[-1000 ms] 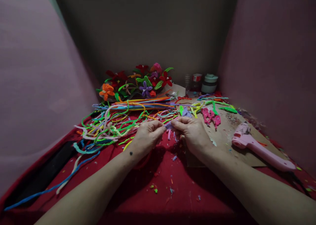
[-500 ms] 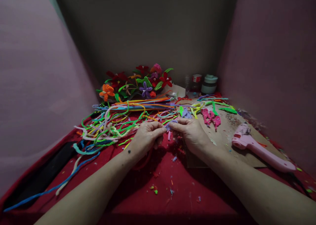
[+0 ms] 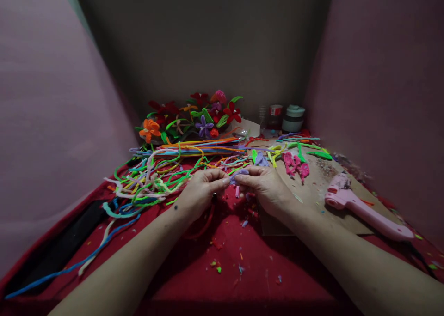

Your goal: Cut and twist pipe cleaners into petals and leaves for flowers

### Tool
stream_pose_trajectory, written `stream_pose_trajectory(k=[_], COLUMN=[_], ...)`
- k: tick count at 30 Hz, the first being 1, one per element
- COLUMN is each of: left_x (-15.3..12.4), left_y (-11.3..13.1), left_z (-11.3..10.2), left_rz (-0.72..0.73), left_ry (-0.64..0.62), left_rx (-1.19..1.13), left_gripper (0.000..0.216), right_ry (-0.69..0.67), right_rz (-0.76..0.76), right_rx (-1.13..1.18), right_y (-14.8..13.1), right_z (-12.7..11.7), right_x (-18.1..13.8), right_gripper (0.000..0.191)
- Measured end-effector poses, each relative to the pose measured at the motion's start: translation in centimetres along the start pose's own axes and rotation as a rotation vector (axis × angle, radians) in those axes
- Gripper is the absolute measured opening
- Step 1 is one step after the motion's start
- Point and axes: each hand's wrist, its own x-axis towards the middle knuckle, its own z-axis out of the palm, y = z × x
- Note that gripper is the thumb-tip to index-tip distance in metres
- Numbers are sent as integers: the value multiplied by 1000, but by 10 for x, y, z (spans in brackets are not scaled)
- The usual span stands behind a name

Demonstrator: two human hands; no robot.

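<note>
Red cloth [image 3: 208,279] fills btm of frame, w/ R hand [image 3: 267,186] pinching purple fuzzy piece [image 3: 239,173] at ctr, L hand [image 3: 203,189] at its left end, can't tell if gripping, & pink glue gun [image 3: 364,210] lower rt.

Above the counter [image 3: 222,272], both bare forearms [image 3: 138,256] slant inward; left hand [image 3: 203,191] and right hand [image 3: 268,186] nearly meet, each pinching between thumb and forefinger.

No text, brand or number is legible: just left of the teal cup [image 3: 294,117], the red-and-white label [image 3: 276,109] on a container [image 3: 274,122] is too small to read.
</note>
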Motion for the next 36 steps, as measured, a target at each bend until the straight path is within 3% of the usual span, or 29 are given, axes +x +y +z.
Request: stream_pose_trajectory(k=[3, 6, 11, 15, 18, 21, 24, 30, 36], left_x=[2, 3, -2, -4, -5, -6, -7, -7, -7], left_y=[-3, -3, -2, -7, -10, -11, -11, -8, -4], left_z=[-2, -1, 4, 6, 8, 11, 13, 15, 18], left_rz=[-59, -38, 320, 594, 671, 648, 586, 380, 364], left_ry=[-67, -59, 159, 228, 260, 299, 327, 285, 283], left_rx=[-131, -85, 394, 876, 1108, 1246, 1246, 940, 748], left_gripper=[17, 17, 12, 12, 13, 13, 11, 7, 12], right_ry=[-43, -28, 50, 74, 78, 60, 36, 59, 63], right_rz=[12, 11, -22, -46, -35, -20, -30, -37, 17], right_rx=[54, 17, -125, -135, -160, -182, -198, -192, -62], right_y=[2, 0, -4, 1, 5, 7, 10, 12, 7], right_z=[-2, -2, 2, 4, 4, 4, 3, 4, 7], right_x=[2, 2, -3, -3, -2, -2, -2, -2, -5], right_gripper=[15, 16, 17, 17, 18, 19, 15, 10, 6])
